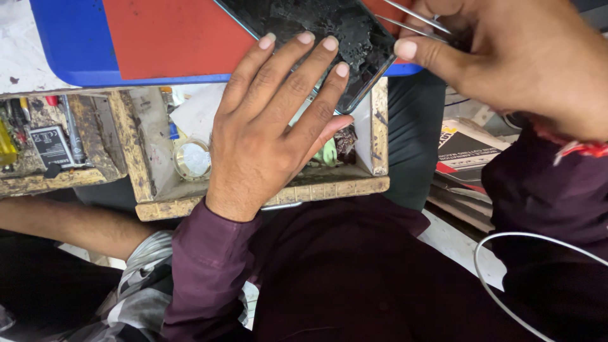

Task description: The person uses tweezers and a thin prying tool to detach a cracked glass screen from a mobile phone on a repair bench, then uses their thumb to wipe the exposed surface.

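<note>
A dark, dirty opened phone body [329,31] lies on a red mat [171,35] over a blue board [63,38]. My left hand [266,126] lies flat with its fingers spread, the fingertips pressing on the near edge of the phone. My right hand [513,57] is at the upper right, pinched on thin metal tweezers [415,19] whose tips point left over the phone's right corner. Both arms wear dark maroon sleeves.
An open wooden drawer [266,193] under the board holds a round lid [192,158], paper and small parts. A second drawer [57,180] on the left holds a phone battery [50,145] and tools. Another person's forearm [69,225] is lower left. A white cable [506,237] loops lower right.
</note>
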